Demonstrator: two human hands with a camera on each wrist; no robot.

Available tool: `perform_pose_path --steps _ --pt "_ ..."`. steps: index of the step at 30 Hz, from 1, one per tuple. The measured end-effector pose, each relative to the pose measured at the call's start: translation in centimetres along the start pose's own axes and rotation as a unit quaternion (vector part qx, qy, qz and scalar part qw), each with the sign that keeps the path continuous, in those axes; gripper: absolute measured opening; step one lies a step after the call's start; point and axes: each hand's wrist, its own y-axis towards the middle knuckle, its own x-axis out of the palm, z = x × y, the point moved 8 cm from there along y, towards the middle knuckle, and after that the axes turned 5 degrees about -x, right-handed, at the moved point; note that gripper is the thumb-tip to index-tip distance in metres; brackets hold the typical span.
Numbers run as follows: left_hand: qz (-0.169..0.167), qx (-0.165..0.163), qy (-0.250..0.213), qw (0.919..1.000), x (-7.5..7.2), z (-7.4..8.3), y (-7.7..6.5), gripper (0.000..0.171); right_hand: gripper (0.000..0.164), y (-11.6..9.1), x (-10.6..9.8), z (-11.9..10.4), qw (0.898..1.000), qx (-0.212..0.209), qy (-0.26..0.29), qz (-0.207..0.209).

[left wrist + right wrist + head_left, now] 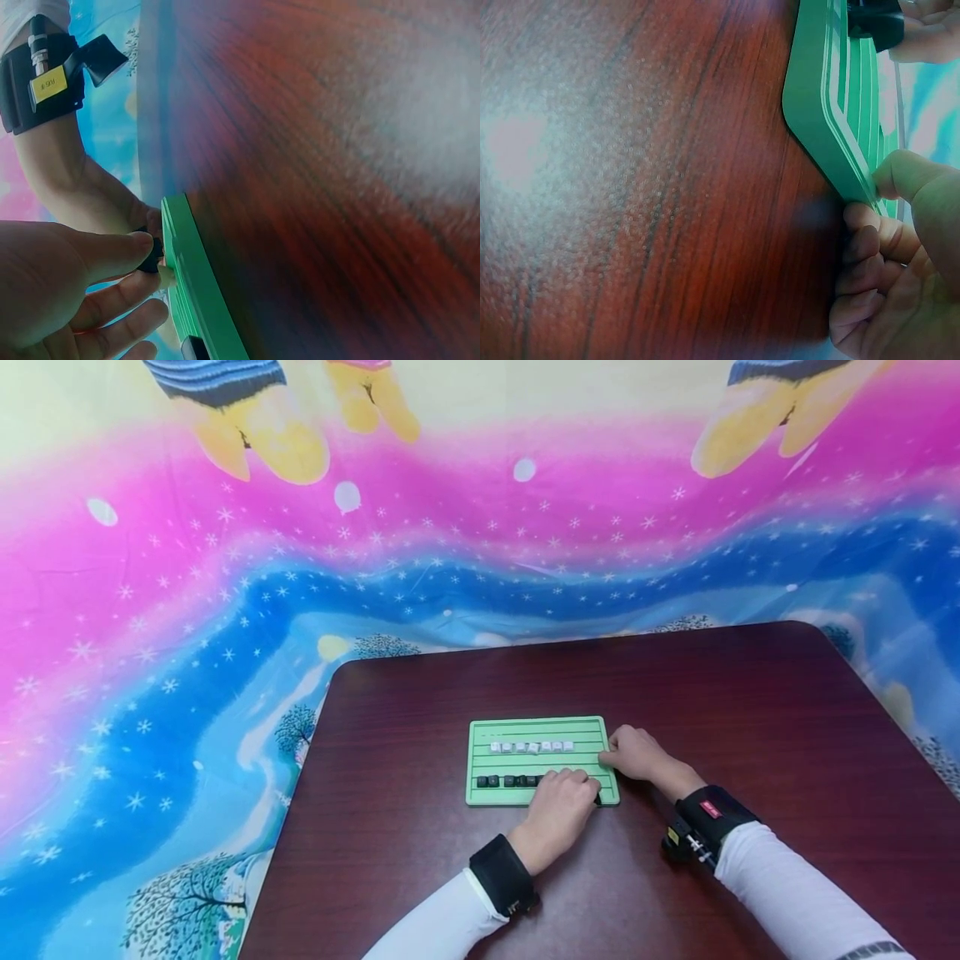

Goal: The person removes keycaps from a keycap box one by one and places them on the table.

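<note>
A light green board with grooved lines lies on the table. Across its upper part runs a row of small white keycap-like blocks; a row of black ones runs along the near part, its right end hidden by my left hand. That hand pinches a small black block between thumb and forefinger, at the board's near right part. With thumb on top and curled fingers at the side, my right hand grips the board's right edge, seen closely in the right wrist view.
The dark red-brown wooden table extends around the board on all sides. Behind it hangs a colourful printed cloth. Both wrists wear black straps, the right strap carrying a small device.
</note>
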Motion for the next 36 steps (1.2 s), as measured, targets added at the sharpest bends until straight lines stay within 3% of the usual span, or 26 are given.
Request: perform_pose_path --steps 18,26,36 --pt "0.003 0.030 0.011 0.9995 0.4 1.6 -1.1 0.011 0.047 0.1 -0.1 0.1 1.000 -0.004 0.004 -0.001" --pt "0.026 0.039 0.011 0.9988 0.5 1.9 -1.5 0.005 0.047 0.0 0.0 0.0 1.000 0.004 0.007 -0.013" --pt "0.016 0.044 0.027 0.9986 1.1 2.2 -1.7 0.005 0.045 -0.1 0.2 0.2 1.000 0.003 0.008 -0.010"
